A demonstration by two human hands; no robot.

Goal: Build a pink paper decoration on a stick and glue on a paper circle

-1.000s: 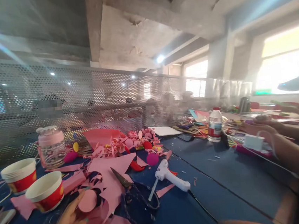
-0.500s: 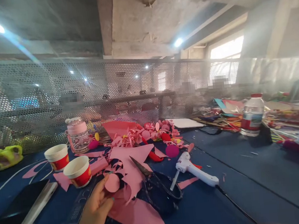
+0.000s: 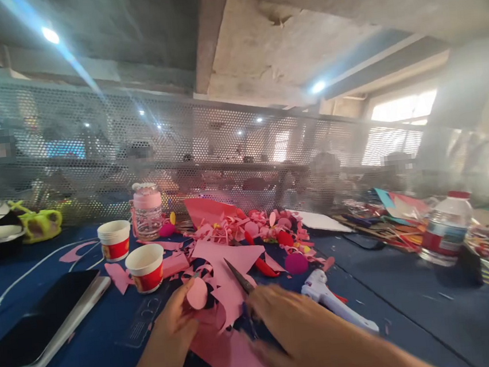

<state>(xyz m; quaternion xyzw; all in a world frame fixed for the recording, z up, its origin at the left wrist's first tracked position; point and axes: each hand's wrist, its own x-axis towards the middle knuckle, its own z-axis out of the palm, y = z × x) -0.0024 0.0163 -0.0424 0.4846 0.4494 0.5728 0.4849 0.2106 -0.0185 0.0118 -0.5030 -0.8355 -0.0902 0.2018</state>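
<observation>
My left hand (image 3: 176, 311) is closed, pinching a round pink paper piece (image 3: 197, 293) between thumb and fingers. My right hand (image 3: 279, 318) lies over the handles of dark scissors (image 3: 238, 276), with its fingers around them; the grip is partly hidden and the thumb blurred. The blades point up and left over a cut sheet of pink paper (image 3: 229, 254). Below both hands lies another large pink paper piece (image 3: 244, 359). Just right of my right hand rests a white glue gun (image 3: 340, 304), partly covered by the hand.
Two red-and-white paper cups (image 3: 145, 269), a pink-lidded bottle (image 3: 148, 213) and a phone (image 3: 41, 318) stand or lie on the left. Behind is a heap of pink scraps (image 3: 231, 222). A red-capped water bottle (image 3: 447, 230) is at right. A perforated screen (image 3: 223, 145) closes off the back.
My right hand has come in from the lower right onto the scissors' handles. My left hand still holds the round paper. The view has turned left and tilted.
</observation>
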